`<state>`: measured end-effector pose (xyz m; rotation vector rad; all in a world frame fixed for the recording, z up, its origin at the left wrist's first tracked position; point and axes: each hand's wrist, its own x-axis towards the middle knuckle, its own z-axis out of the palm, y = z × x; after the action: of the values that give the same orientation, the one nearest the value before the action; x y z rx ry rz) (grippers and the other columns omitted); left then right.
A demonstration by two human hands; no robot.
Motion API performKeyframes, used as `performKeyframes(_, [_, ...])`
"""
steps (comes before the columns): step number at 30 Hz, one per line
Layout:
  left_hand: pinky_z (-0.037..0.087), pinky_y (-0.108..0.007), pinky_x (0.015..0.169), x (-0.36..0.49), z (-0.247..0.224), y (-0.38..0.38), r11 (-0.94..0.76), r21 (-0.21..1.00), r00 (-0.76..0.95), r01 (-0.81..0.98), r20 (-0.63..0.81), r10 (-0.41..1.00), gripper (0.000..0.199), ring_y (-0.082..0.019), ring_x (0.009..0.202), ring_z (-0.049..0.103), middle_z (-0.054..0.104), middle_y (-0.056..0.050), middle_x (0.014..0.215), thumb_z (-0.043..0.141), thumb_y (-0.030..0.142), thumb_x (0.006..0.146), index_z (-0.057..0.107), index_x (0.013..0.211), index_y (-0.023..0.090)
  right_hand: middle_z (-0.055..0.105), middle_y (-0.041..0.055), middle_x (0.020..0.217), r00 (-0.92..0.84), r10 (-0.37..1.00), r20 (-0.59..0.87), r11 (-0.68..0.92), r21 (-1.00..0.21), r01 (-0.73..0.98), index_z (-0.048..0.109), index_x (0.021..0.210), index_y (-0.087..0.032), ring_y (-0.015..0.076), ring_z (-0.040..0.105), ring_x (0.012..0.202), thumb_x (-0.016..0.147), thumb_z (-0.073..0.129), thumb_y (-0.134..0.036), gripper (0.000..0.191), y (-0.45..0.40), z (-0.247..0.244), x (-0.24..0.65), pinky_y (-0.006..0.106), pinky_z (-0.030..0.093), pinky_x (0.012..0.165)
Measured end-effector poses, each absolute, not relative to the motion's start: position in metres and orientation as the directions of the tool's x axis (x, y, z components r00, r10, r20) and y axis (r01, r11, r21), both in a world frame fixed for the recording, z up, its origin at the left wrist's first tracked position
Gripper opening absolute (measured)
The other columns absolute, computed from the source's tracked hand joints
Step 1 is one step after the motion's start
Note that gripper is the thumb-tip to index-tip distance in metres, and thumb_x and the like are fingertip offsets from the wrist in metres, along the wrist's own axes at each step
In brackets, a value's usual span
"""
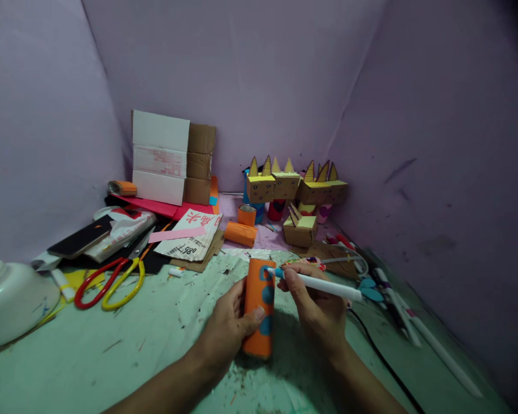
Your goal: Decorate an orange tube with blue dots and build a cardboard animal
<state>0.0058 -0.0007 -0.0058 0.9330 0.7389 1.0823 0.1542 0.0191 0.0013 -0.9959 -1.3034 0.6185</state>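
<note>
My left hand is closed round an orange tube with blue spots, at twelve o'clock from me over the pale green desk; my right hand pinches a white felt-tip pen with its tip at the tube's upper end. From the tube, red-and-yellow-handled scissors lie toward nine o'clock, and brown cardboard boxes with pointed ears sit toward one o'clock

White pot at far left on the green counter, near scissors with red and yellow handles. Behind, folded cardboard upright before the lilac wall; pink paper strip across a printed card. Farther right, clustered small horned boxes; black cable at lower right.
</note>
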Motion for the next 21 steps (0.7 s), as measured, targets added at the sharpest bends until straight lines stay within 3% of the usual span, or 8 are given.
performKeyframes(7, [0.041,-0.038,0.100,0.0060,-0.0060,-0.0024,0.198,0.898,0.296,-0.393,-0.079,0.952,0.065,-0.031,0.118,0.053,0.061,-0.013,0.128,0.074,0.031,0.070,0.053,0.130,0.016,0.063,0.0002,0.061,0.164,0.862,0.479,0.450,-0.874,0.184,0.068,0.071,-0.018,0.0154,0.061,0.055,0.084,0.063,-0.032,0.019,0.0179,-0.0015,0.1562,0.028,0.049,0.053])
performKeyframes(15, [0.041,-0.039,0.099,0.0059,-0.0051,-0.0023,0.187,0.899,0.305,-0.396,-0.064,0.950,0.063,-0.031,0.117,0.054,0.062,-0.013,0.126,0.074,0.032,0.071,0.054,0.129,0.016,0.066,0.0008,0.066,0.211,0.847,0.488,0.459,-0.871,0.175,0.070,0.082,-0.019,0.0150,0.063,0.059,0.084,0.065,-0.032,0.014,0.0190,-0.0001,0.1561,0.026,0.051,0.055])
performKeyframes(21, [0.041,-0.040,0.100,0.0056,-0.0074,-0.0015,0.183,0.899,0.298,-0.398,-0.062,0.953,0.067,-0.032,0.119,0.053,0.062,-0.014,0.126,0.074,0.032,0.071,0.052,0.132,0.015,0.064,0.0006,0.061,0.222,0.853,0.473,0.441,-0.880,0.178,0.068,0.075,-0.018,0.0146,0.061,0.054,0.083,0.064,-0.034,0.018,0.0187,0.0031,0.1548,0.025,0.050,0.051])
